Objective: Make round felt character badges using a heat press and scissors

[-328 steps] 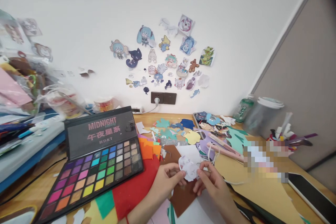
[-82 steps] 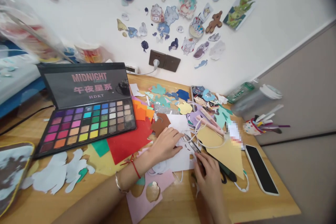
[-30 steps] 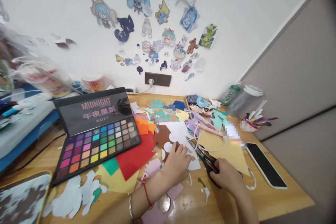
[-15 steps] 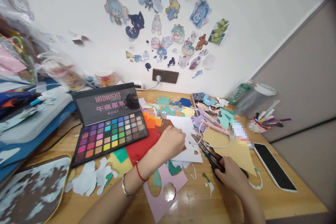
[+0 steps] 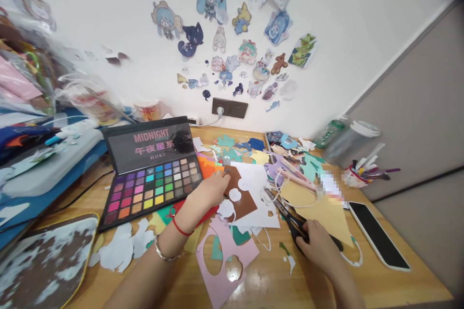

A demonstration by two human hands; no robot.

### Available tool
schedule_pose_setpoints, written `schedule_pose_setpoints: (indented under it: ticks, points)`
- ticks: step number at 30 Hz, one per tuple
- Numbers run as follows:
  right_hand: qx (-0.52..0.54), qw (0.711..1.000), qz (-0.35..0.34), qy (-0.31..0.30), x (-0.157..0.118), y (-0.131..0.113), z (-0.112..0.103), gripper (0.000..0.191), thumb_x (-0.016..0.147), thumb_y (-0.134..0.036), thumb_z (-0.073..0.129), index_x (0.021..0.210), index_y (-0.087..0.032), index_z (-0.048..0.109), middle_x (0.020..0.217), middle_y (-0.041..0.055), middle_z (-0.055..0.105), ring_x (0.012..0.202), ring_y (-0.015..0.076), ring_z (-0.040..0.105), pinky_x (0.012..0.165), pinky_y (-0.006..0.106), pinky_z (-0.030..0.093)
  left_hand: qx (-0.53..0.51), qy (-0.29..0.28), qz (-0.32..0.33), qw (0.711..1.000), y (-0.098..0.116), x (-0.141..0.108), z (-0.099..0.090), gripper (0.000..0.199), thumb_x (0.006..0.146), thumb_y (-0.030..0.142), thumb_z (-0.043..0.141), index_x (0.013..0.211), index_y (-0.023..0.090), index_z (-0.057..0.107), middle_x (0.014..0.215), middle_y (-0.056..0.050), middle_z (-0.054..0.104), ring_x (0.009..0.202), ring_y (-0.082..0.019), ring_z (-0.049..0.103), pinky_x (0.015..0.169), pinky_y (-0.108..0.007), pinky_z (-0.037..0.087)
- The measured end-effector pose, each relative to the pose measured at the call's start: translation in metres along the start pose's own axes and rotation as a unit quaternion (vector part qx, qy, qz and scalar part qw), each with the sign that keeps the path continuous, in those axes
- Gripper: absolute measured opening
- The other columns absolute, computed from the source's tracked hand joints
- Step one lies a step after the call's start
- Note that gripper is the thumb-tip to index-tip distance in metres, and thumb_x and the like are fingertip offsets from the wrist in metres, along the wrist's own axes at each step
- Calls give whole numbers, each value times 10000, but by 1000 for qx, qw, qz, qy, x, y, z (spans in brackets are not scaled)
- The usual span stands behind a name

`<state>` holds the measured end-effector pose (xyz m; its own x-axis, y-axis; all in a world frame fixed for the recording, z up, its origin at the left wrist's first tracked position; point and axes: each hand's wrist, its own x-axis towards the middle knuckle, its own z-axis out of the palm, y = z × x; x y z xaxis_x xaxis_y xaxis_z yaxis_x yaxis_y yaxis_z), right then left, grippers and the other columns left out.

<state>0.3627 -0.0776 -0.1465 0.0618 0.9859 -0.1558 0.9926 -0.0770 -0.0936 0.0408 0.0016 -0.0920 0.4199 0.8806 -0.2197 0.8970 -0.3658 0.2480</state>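
While the left hand is pinching the near-left edge of the brown paper sheet and lifting it off the white sheet, the right hand is resting closed around the handles of the black scissors, whose blades are lying flat and pointing towards the brown sheet; a firm pinch well inside the edge would likely be keeping the thin paper from tearing. Crowding the lift are the eyeshadow palette just beside the left hand, the red sheet, the pink offcut and what seems to be a white cord looping near the blades.
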Motion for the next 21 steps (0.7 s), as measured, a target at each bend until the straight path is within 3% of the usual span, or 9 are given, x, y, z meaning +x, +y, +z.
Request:
schedule_pose_setpoints:
  ticks: [4, 11, 14, 17, 21]
  points:
    - [10, 1000, 0, 8, -2, -1, 1, 57, 721, -187, 473, 765, -166, 444, 830, 102, 527, 827, 239, 514, 753, 332, 384, 9, -12, -24, 1000, 11, 4, 6, 377, 759, 21, 505, 1132, 65, 476, 1151, -204, 470, 1048, -296, 506, 777, -359, 481]
    - [92, 995, -8, 35, -14, 14, -3, 166, 783, -334, 452, 797, -197, 544, 820, 54, 599, 758, 194, 573, 662, 285, 434, 29, -28, -16, 999, 7, 12, 13, 370, 763, 28, 514, 1127, 84, 477, 1098, -179, 512, 977, -271, 551, 784, -354, 474]
    - [130, 987, -18, 88, -15, 31, -4, 245, 821, -321, 384, 845, -191, 589, 859, 81, 621, 822, 206, 585, 748, 311, 445, 46, -32, -28, 998, 13, 16, 13, 369, 761, 10, 507, 1123, 76, 477, 1076, -194, 521, 968, -293, 557, 753, -365, 479]
    - [74, 982, -26, 174, -10, 45, 0, 314, 760, -267, 438, 1009, -156, 594, 1067, 131, 591, 1018, 260, 533, 878, 382, 401, 65, -40, -52, 996, 24, 16, 10, 381, 754, -48, 452, 1119, 57, 481, 1093, -232, 512, 1009, -325, 536, 715, -360, 485]
    - [17, 967, -70, 244, 1, 48, 6, 379, 741, -257, 504, 1096, -150, 582, 1109, 119, 612, 1029, 271, 547, 858, 386, 413, 82, -43, -58, 994, 32, 14, 7, 428, 742, -93, 383, 1129, 62, 478, 1111, -234, 512, 1039, -321, 519, 717, -349, 487]
